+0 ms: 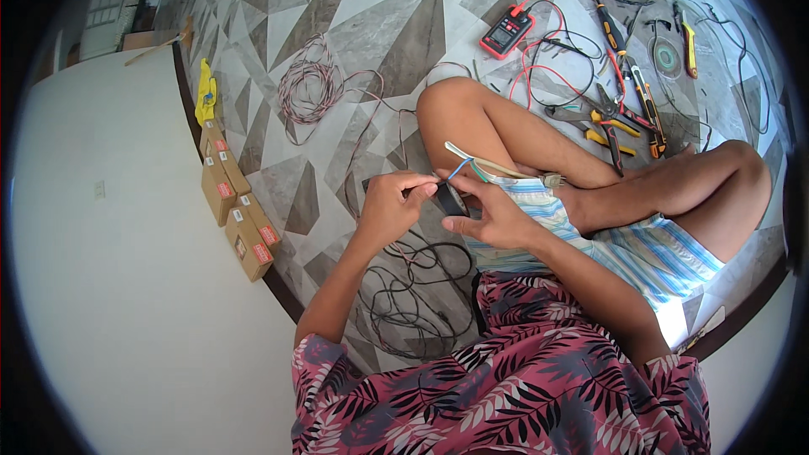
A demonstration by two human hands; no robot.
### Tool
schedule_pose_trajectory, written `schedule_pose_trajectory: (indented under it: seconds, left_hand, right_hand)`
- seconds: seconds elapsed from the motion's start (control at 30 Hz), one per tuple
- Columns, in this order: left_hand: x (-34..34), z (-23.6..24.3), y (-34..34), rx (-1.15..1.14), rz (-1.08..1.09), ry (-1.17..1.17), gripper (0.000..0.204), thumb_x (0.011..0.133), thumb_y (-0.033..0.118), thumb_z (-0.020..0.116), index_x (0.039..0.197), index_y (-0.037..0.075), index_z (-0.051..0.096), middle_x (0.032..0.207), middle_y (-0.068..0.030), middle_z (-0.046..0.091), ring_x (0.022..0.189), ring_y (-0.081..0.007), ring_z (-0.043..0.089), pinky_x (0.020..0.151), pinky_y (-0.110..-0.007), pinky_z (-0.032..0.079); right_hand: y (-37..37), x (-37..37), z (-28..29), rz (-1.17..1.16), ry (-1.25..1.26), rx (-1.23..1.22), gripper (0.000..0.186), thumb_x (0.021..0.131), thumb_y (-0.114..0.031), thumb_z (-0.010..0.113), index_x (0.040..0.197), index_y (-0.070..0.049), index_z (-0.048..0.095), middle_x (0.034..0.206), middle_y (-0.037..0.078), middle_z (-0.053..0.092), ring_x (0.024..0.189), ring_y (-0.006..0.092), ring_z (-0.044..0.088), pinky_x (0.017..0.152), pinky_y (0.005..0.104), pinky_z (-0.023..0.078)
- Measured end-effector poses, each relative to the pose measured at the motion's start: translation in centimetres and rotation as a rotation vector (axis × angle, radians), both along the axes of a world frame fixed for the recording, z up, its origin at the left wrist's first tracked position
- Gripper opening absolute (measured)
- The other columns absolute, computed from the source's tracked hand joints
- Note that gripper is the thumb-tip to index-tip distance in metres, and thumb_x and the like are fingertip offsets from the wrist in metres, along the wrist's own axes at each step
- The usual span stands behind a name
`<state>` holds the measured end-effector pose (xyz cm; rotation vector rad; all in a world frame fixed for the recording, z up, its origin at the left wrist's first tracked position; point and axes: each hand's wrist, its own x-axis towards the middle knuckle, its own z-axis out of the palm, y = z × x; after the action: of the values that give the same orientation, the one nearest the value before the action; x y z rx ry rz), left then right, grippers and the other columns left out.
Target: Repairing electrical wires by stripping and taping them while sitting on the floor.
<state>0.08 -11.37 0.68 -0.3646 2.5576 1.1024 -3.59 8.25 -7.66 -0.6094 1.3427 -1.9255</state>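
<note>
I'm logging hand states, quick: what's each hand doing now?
Left hand: closed, thumb and finger pinched near the blue wire; what they grip cannot be told.
Right hand: closed on the black tape roll.

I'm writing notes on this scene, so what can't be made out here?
All in the head view:
- Blue wire: lower end hidden by fingertips.
- Black tape roll: partly covered by the right hand.
- Meter: screen too small to read.
- Boxes: contents hidden by cardboard.
- Shirt: cut off by the lower edge.
</note>
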Motion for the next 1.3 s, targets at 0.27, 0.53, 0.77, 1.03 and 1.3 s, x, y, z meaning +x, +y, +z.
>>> schedule_pose_trajectory:
  seconds: [0.27,0.53,0.77,1.03,1.3]
  left_hand:
    - [-0.2,-1.2,1.9,-0.207,-0.088,0.276,0.017,0.080,-0.002,0.066,0.094,0.002,0.073,0.078,-0.0107,0.070,0.073,-0.0298,0.063,0.065,-0.038,0.050]
    - [1.3,-3.1,1.4,-0.424,-0.254,0.454,0.017,0.077,-0.002,0.065,0.094,-0.001,0.071,0.084,-0.0127,0.068,0.073,-0.0331,0.061,0.071,-0.043,0.051]
    - [1.3,-1.2,1.0,-0.019,0.094,0.114,0.034,0.097,0.027,0.064,0.085,-0.004,0.071,0.064,-0.0071,0.056,0.058,-0.0161,0.051,0.056,-0.031,0.041]
    - [0.6,-1.3,-1.3,0.244,0.135,-0.102,0.045,0.100,0.037,0.062,0.078,-0.001,0.071,0.056,0.0064,0.042,0.055,-0.0031,0.036,0.049,-0.026,0.027]
    - [0.5,0.4,-0.1,-0.263,-0.110,0.129,0.026,0.093,0.023,0.071,0.089,-0.002,0.073,0.073,-0.0115,0.069,0.059,-0.0208,0.058,0.059,-0.036,0.045]
  right_hand:
    - [-0.2,-1.6,0.4,0.140,-0.069,0.360,0.037,0.084,-0.024,0.078,0.106,-0.003,0.056,0.085,0.003,0.059,0.075,0.0110,0.055,0.069,0.0301,0.046]
    - [-0.5,-1.0,1.9,0.089,-1.364,-0.282,0.042,0.086,-0.039,0.080,0.107,-0.008,0.061,0.087,0.000,0.061,0.082,0.0134,0.059,0.067,0.0277,0.045]
    - [-0.1,1.5,-0.9,-0.197,-0.406,0.141,0.042,0.085,-0.004,0.070,0.124,0.004,0.057,0.109,0.008,0.061,0.087,0.0122,0.060,0.073,0.0280,0.050]
    - [-1.8,2.4,0.5,-0.272,-0.044,0.236,0.040,0.088,-0.010,0.073,0.119,0.007,0.056,0.114,0.013,0.050,0.081,0.0171,0.057,0.069,0.0313,0.049]
    - [-1.8,1.9,-0.7,-0.109,-0.223,0.166,0.032,0.087,-0.019,0.078,0.092,0.001,0.054,0.102,0.010,0.056,0.077,0.0118,0.053,0.063,0.0313,0.044]
